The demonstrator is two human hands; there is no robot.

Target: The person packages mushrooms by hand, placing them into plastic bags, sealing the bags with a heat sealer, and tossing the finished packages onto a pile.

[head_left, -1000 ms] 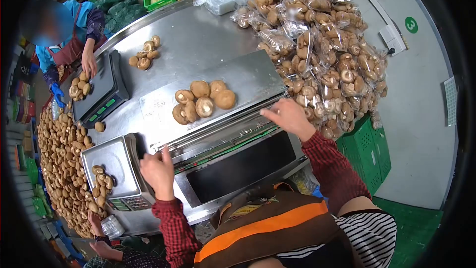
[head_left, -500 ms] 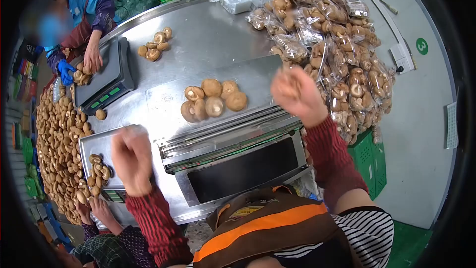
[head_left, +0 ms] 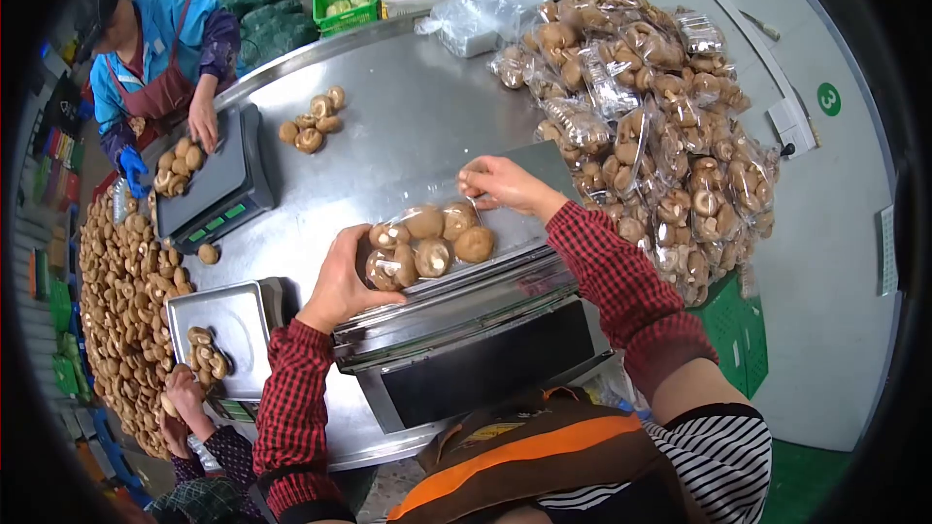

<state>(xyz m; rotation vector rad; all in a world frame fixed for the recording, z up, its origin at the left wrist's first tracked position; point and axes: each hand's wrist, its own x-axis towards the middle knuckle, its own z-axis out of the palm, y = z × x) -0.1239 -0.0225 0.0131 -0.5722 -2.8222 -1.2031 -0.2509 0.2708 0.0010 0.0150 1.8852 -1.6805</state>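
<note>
Several mushrooms lie together under clear plastic film on the metal table, just beyond the machine with a dark panel. My left hand curves round the left side of this group, its thumb and fingers apart against the film-covered mushrooms. To the right and above the group, my right hand pinches the film's upper right part between thumb and fingers.
Bagged mushrooms are heaped at the right, loose ones at the left. A small mushroom group lies farther back. One co-worker handles mushrooms at a scale; another's hands are near a tray.
Both my hands have come down and inward to the mushroom group, which now has clear film over it. My right hand has closed on the film. The co-worker's mushrooms now rest on the scale.
</note>
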